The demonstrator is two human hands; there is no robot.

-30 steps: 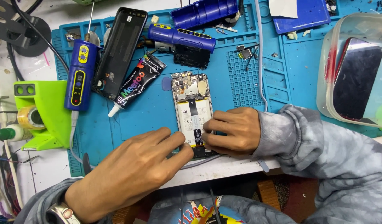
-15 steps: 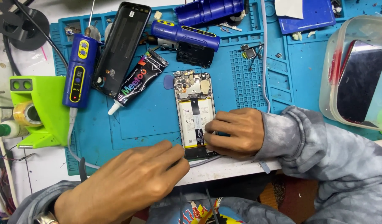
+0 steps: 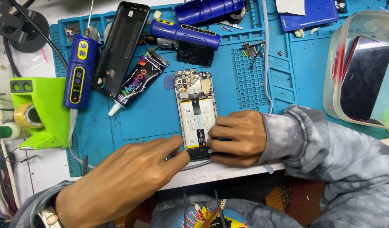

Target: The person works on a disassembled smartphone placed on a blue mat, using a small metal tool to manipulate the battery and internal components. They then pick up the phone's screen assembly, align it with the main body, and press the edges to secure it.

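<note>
An opened phone (image 3: 195, 107) lies face down on the blue work mat (image 3: 152, 118), its circuit board and white battery exposed. My right hand (image 3: 236, 137) grips the phone's lower right edge, fingers curled around it. My left hand (image 3: 131, 177) reaches in from the lower left, its fingertips touching the phone's bottom left corner near the table's front edge. Whether the left fingers pinch a small tool is hidden.
A black phone back cover (image 3: 120, 46), a black glue tube (image 3: 137, 82) and a blue electric screwdriver (image 3: 78, 71) lie left of the phone. Another blue tool (image 3: 184, 33) and a black part (image 3: 194, 52) sit behind. A clear plastic tub (image 3: 363, 67) holds a phone at right. A green stand (image 3: 38, 109) is at far left.
My left hand has slid rightward and forward until its fingertips reach the phone's bottom corner. The right hand has kept its grip on the phone.
</note>
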